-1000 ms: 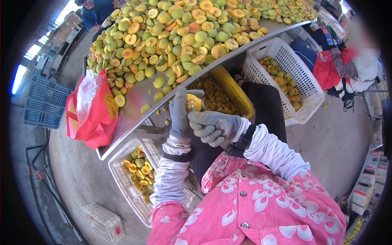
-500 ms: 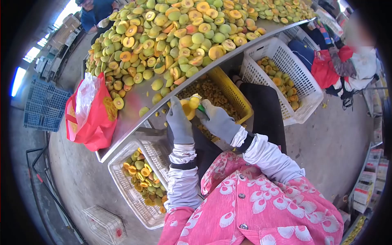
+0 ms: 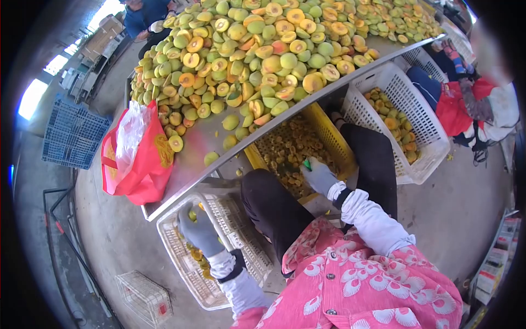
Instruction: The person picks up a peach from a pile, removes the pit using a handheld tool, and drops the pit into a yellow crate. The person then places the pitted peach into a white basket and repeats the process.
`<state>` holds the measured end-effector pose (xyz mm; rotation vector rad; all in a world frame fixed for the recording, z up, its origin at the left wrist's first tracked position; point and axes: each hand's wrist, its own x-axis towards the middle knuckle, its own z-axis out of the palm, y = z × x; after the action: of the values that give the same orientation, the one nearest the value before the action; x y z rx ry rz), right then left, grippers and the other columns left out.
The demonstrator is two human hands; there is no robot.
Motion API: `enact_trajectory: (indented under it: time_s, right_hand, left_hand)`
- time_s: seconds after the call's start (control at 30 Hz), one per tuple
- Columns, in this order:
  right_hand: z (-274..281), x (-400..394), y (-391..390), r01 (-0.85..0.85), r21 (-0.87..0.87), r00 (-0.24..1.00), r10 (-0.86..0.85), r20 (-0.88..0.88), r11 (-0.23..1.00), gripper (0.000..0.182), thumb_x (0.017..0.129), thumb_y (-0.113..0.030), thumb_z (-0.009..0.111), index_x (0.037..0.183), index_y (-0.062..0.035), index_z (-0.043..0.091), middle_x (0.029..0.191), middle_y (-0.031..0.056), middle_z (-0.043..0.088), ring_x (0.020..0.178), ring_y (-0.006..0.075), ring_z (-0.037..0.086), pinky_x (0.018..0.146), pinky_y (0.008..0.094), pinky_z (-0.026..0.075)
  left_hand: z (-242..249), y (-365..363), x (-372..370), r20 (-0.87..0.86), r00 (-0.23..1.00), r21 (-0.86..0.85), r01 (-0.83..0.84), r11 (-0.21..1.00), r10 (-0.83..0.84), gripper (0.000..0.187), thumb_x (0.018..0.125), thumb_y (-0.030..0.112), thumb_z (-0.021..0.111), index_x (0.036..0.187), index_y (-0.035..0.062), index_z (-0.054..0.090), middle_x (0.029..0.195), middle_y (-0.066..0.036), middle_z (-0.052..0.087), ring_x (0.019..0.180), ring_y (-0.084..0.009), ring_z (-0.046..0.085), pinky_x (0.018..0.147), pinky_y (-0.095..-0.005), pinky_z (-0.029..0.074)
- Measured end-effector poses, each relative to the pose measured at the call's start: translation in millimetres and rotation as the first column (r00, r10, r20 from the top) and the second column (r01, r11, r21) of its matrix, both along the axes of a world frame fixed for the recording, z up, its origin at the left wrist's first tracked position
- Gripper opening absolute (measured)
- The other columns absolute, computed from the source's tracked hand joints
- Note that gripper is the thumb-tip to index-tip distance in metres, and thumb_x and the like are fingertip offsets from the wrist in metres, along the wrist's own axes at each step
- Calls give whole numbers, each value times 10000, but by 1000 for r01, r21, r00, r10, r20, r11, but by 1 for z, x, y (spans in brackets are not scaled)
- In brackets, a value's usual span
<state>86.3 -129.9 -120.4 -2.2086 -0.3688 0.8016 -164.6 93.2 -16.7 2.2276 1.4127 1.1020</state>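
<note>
Gloved in grey, my left hand is over the white crate at the lower left, which holds cut fruit. A green fruit piece shows at its fingers, which look curled; whether they still grip it I cannot tell. My right hand, also gloved, is closed on a small green-handled tool. It is above the yellow crate, where many small brown-yellow pieces lie. Halved yellow-green fruit is heaped on the metal table in front.
A red bag stands at the table's left end. Another white crate of fruit is right of my knees. One person is at the upper left, another at the right. Blue crates stand far left.
My left hand has moved from above the yellow crate down to the lower-left white crate. My right hand has lowered over the yellow crate, apart from the left. The view has shifted slightly.
</note>
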Motion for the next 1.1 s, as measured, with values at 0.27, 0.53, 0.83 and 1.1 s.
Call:
enact_trajectory:
  time_s: [0.27,0.53,0.83,1.1]
  right_hand:
    - [3,-12,-3,-45,185,997,55,-48,982,399,945,-393,561,1093,-23,584,968,240,679,932,421,653,814,448,496]
    - [19,5,-9,7,210,997,9,-77,978,314,961,-357,566,1084,-68,555,834,241,664,763,389,676,666,447,509]
    - [130,-4,25,-169,369,978,108,180,914,298,973,-345,552,1001,-50,586,754,237,643,747,442,639,644,486,494]
    - [149,-31,19,-245,486,902,13,432,839,299,962,-312,575,1045,-25,572,778,254,645,758,444,639,646,508,499]
  left_hand:
    - [-1,74,225,-521,703,-173,469,866,-484,425,850,231,668,1241,82,593,1197,-176,633,1079,-367,621,922,-453,497]
    - [-51,122,269,-345,739,-529,356,770,-579,383,877,306,665,1172,75,587,1080,-170,651,987,-273,651,847,-371,534]
    - [33,-13,189,842,471,-489,872,-3,-262,517,1051,431,355,1225,-13,554,945,-99,660,695,-121,573,536,-210,442]
    - [44,-67,164,851,434,-431,899,80,-296,678,1042,516,255,1274,-68,511,806,-109,625,593,-200,583,580,-274,469]
